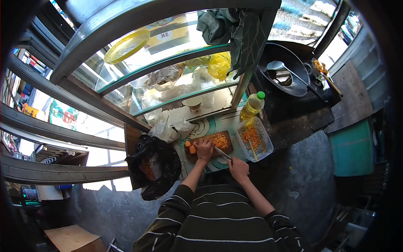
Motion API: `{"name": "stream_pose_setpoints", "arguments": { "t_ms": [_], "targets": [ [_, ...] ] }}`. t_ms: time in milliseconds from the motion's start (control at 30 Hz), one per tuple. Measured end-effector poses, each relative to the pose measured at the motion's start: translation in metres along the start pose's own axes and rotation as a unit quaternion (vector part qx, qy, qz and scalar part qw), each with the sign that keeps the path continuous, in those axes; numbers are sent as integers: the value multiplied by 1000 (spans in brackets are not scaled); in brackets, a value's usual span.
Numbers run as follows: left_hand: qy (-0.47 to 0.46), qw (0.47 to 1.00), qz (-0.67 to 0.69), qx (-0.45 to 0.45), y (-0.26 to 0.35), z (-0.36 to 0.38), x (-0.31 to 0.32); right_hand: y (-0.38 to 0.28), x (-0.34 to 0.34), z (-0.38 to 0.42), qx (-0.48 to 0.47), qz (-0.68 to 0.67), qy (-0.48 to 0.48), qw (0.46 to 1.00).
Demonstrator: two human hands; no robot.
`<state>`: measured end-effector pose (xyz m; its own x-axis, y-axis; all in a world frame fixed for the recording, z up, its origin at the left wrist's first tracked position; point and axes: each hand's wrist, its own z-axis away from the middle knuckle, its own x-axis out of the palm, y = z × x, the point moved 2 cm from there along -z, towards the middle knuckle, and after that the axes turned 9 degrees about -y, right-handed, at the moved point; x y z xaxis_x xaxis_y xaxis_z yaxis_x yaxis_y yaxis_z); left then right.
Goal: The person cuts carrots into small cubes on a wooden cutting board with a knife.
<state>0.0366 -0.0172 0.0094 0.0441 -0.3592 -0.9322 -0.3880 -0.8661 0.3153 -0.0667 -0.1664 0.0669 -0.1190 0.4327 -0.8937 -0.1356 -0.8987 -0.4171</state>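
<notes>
My right hand (239, 169) is wrapped round the handle of a knife (222, 153), whose blade reaches up and left onto a wooden cutting board (204, 138). On the board, beside the blade, my left hand (204, 150) has its fingers curled down; whatever lies under them is hidden. Larger orange carrot pieces (192, 149) sit just left of that hand. Finely diced carrot (220, 141) is heaped beyond the blade. To the right stands a clear plastic container (267, 148) with more diced carrot (252, 138) and a yellowish stick-like utensil (253, 152) in it.
An oil bottle (252, 106) with a green cap stands behind the container. A black plastic bag (168, 164) is left of the board. At back right, a wok (268, 56) holds a ladle (276, 66). A glass display case (172, 90) rises behind the board.
</notes>
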Motion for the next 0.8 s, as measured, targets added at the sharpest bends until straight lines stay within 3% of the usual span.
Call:
{"name": "stream_pose_setpoints", "arguments": {
  "t_ms": [167, 233, 267, 300, 333, 433, 500, 567, 633, 700, 800],
  "targets": [
    [13, 1000, 14, -2, -11, 2, 1, 14, 3, 1, 48, -11, -31, 998],
    [24, 1000, 17, -4, -12, 4, -7, 27, 23, -5, 57, -198, -79, 975],
    [33, 999, 34, -11, -15, 5, -12, 29, 27, -6, 57, -199, -79, 975],
    [41, 998, 52, -18, -17, 7, -18, 25, 29, -6, 140, -393, -167, 893],
    [40, 998, 50, -19, -18, 9, -22, 19, 31, -6, 214, -564, -246, 759],
    [34, 998, 0, -50, -28, 17, -26, 3, 22, -6, 230, -602, -266, 717],
    [-45, 997, -35, -43, -34, 18, -19, 3, 27, -7, 210, -587, -272, 733],
    [-51, 997, -43, -40, -38, 17, -12, 6, 34, -5, 192, -572, -273, 749],
    [-57, 997, -49, -35, -36, 13, -11, 12, 37, -1, 117, -475, -249, 836],
    [-66, 997, -39, 23, -32, 9, -10, 20, 43, 5, 109, -451, -244, 852],
    [-26, 1000, 4, 3, -31, 5, -16, 25, 54, 9, 66, -395, -230, 887]
  ]
}}
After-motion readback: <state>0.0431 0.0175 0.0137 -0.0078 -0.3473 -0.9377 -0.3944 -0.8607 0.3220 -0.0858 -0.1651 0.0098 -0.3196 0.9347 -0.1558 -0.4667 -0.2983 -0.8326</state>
